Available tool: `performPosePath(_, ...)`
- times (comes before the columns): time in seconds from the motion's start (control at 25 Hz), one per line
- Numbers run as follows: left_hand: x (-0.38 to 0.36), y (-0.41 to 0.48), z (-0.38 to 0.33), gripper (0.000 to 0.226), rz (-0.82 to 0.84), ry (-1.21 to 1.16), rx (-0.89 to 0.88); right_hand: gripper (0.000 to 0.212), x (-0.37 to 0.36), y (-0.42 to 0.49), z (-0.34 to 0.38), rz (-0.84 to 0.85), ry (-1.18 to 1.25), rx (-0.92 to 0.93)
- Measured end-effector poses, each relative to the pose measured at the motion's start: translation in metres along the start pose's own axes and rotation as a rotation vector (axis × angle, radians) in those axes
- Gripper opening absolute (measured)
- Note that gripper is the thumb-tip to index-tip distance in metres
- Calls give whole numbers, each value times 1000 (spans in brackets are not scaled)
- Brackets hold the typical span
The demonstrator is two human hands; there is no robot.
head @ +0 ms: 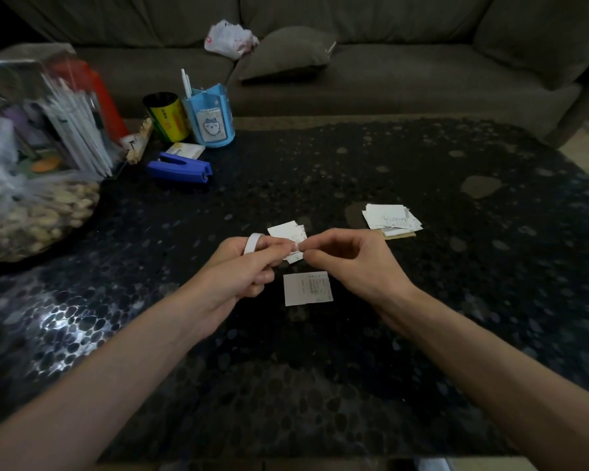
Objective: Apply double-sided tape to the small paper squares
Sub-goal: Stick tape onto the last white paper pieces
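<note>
Both hands were up over the middle of the dark pebble-patterned table (422, 334). Left hand (249, 266) had a small white tape roll (253, 243) looped on a finger, with its other fingers curled in a narrow grip around the tape. Right hand (351, 256) pinched the tape's free end (296, 248) between thumb and forefinger, a tight grip, where the two hands met.

Paper count:
- 1 small printed paper square (307, 288) lay flat on the table just below the hands, touched by neither.
- A few overlapping squares (288, 231) sat behind the hands, partly hidden; couldn't tell the exact number.
- 1 loose stack of squares (391, 217) sat off to the right, well apart from the hands, on a brown scrap; number of sheets unclear.

Far-left clutter: 1 blue stapler (179, 165), 1 blue pen cup (211, 117) holding 1 white pen, 1 yellow-and-black can (166, 115), 1 clear jar of white sticks (65, 124) and 1 plastic bag of nuts (31, 215). Behind the table a grey sofa (422, 62) carried 1 cushion (286, 54) and 1 crumpled white plastic bag (230, 39).
</note>
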State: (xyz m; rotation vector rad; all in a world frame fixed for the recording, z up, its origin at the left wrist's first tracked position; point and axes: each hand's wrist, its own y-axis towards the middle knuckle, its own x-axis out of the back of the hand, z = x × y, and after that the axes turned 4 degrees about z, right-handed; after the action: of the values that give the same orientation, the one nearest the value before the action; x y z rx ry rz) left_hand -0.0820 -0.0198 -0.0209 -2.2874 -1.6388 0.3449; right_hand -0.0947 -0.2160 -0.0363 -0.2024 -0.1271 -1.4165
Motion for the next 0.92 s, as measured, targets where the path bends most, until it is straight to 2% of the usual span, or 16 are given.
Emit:
performPosePath(0.56,-1,-3,-2,18,6,66,6,8,-3,1,-4,-71,-36,18)
performPosePath(0.92,-1,-2,-2,13,-100,110,83,5,-6,-3,-1,-112,-51,-134)
